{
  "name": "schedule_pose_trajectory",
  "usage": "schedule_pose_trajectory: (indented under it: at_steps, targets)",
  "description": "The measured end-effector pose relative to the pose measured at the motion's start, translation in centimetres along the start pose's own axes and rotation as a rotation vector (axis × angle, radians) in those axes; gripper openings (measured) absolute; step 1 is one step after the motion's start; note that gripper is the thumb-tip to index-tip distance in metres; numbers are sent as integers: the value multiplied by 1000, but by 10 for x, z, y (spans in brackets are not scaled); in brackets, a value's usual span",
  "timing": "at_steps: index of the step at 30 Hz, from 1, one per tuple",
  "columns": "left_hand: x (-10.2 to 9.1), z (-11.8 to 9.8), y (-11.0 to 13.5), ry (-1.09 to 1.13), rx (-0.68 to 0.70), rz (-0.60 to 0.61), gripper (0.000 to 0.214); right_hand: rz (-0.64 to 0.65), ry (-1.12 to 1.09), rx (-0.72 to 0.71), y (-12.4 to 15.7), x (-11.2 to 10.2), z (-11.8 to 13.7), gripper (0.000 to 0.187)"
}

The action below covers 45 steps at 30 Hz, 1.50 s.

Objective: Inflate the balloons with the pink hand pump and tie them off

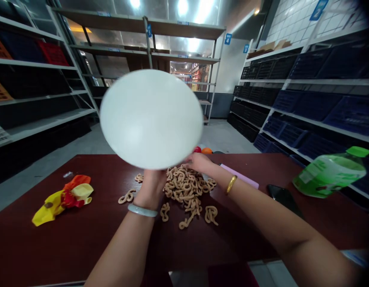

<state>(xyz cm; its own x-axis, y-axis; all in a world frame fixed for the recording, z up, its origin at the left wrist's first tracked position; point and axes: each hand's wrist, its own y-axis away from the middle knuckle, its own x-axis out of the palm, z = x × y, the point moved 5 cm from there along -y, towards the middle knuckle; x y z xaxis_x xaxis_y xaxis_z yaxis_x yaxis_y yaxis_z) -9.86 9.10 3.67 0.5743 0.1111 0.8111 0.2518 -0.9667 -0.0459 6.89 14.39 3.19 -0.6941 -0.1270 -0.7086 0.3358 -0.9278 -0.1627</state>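
Note:
A large round white dish is raised on edge above the table, its broad face turned toward me. My left hand grips it at the lower edge, with the fingers hidden behind it; a pale bangle circles that wrist. Below and behind lies a heap of brown, twisted, rope-like pieces, with several loose ones around it. My right hand, with a gold bangle on the wrist, is at the far side of the heap, close to the dish's lower right edge. Its fingertips are partly covered, so their grip does not show.
On the dark red table, a crumpled yellow, orange and red item lies left. To the right are a pink flat object, a black phone and a green-capped bottle. Shelves with crates stand around.

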Motion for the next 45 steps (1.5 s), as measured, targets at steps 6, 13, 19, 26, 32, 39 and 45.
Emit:
schedule_pose_trajectory:
  at_steps: [6,13,19,26,32,39,45]
  targets:
    - [-10,7,-9,111,-258,-104,10,24,82,47,3,-2,-6,21]
    - [-12,5,-11,141,-225,-111,14,4,-634,-90,16,-56,46,29]
    - [-10,6,-10,104,-209,-144,17,52,-714,-157,21,-76,73,24]
    - [-5,24,5,-4,-188,-85,8,27,-675,-133,24,-74,89,21]
    - [0,45,24,-105,-269,55,15,-29,-612,-132,12,-55,96,15]
    - [4,45,24,-62,-289,123,24,-154,-461,-140,-2,-51,83,11]
    - [12,43,27,-204,-214,126,26,-220,-593,-178,-7,-65,96,17]
